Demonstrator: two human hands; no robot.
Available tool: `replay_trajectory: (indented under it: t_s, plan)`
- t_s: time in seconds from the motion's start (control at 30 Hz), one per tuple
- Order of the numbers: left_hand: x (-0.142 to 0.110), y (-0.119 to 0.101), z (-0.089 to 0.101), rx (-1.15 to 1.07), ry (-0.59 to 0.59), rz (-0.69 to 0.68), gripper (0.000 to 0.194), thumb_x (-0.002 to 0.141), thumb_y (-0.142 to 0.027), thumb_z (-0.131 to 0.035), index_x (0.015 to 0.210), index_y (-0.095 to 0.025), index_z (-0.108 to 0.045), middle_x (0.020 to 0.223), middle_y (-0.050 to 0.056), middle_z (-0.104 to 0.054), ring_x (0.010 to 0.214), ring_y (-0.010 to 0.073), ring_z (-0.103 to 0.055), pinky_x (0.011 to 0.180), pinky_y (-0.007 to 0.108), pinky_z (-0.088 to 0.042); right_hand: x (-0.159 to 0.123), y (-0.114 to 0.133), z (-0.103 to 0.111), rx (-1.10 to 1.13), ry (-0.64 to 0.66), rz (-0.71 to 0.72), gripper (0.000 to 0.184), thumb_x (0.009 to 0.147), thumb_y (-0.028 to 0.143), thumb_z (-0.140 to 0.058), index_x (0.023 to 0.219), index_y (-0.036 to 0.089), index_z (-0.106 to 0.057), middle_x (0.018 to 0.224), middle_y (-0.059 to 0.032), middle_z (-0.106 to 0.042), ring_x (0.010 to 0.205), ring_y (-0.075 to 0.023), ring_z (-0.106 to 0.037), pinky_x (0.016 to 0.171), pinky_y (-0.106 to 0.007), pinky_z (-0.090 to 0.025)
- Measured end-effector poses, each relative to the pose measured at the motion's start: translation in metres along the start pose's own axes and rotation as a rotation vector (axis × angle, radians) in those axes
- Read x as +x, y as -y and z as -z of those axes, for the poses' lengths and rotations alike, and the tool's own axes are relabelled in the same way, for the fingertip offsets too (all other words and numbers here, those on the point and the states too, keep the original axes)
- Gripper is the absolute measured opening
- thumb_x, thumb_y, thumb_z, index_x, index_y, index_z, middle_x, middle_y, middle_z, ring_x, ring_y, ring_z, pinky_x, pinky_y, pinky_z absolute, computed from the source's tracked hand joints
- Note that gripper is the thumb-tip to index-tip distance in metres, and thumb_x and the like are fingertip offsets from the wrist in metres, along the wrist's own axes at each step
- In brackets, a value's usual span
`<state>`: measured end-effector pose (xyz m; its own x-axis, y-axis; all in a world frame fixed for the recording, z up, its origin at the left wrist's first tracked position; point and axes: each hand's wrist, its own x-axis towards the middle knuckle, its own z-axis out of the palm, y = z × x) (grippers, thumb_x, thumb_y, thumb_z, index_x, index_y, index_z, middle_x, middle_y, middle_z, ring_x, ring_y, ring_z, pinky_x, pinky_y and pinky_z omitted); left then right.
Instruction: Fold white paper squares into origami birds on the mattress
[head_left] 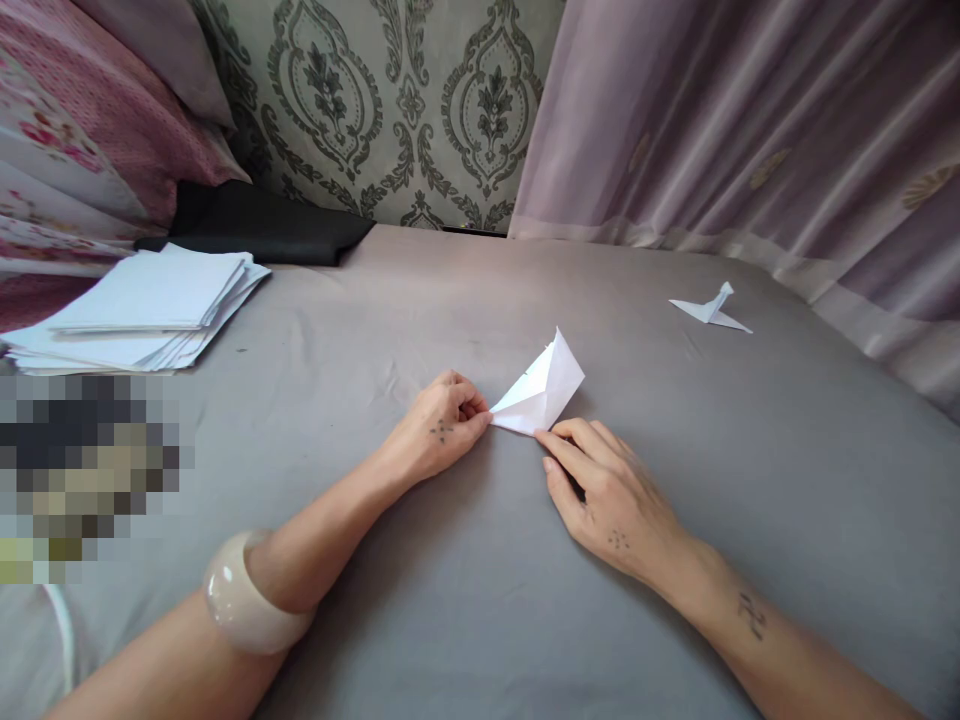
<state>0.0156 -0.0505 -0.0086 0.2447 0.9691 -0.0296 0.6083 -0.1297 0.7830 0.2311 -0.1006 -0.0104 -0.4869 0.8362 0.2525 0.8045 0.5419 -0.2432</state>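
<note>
A white piece of folded paper (534, 390) lies on the grey cloth in front of me, creased into a kite-like shape with one point standing up at the back. At its left tip, my left hand (444, 425) is closed, pinching the narrow corner between thumb and fingers. My right hand (600, 485) rests at the near right edge, its index fingertip touching the paper's lower border. The right thumb sits apart from that finger and off the paper. The undersides of the folds are hidden.
A stack of white paper sheets (154, 300) lies at the left, beside a folded black cloth (262, 225). A small folded paper figure (712, 308) stands at the far right on the grey cloth (465, 620). Curtains (712, 130) hang behind; a blurred patch covers the left edge.
</note>
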Motion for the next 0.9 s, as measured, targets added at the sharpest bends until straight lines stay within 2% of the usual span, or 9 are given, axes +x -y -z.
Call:
replay_trajectory:
  t_s: [0.33,0.63,0.9]
  plan:
    - [0.0,0.001,-0.003,0.021,0.009,0.007,0.013,0.084,-0.023,-0.053,0.075,-0.017,-0.061,0.097,0.004,-0.056,0.071,0.0128,-0.056,0.066,0.028,-0.047,0.0,0.003,-0.001,-0.012,0.015,0.003,0.032,0.092,0.016,-0.042,0.115,0.012,-0.063,0.095,-0.0088,-0.059,0.083,-0.0198,-0.052,0.076,-0.036,-0.045]
    - [0.0,0.002,-0.004,0.047,0.0,-0.029,0.015,0.086,-0.02,-0.047,0.075,-0.018,-0.056,0.099,0.004,-0.055,0.071,0.0129,-0.054,0.066,0.028,-0.045,0.005,0.005,0.004,-0.079,0.089,0.032,0.033,0.092,0.021,-0.043,0.12,0.016,-0.059,0.099,-0.0071,-0.059,0.085,-0.0202,-0.051,0.077,-0.037,-0.043]
    - [0.001,0.006,-0.003,0.052,-0.025,-0.031,0.014,0.085,-0.019,-0.048,0.075,-0.017,-0.058,0.096,0.005,-0.056,0.07,0.0129,-0.055,0.066,0.028,-0.046,0.012,0.025,0.005,-0.16,0.127,-0.01,0.026,0.091,0.024,-0.044,0.108,0.013,-0.06,0.102,-0.011,-0.058,0.087,-0.0227,-0.052,0.074,-0.037,-0.044]
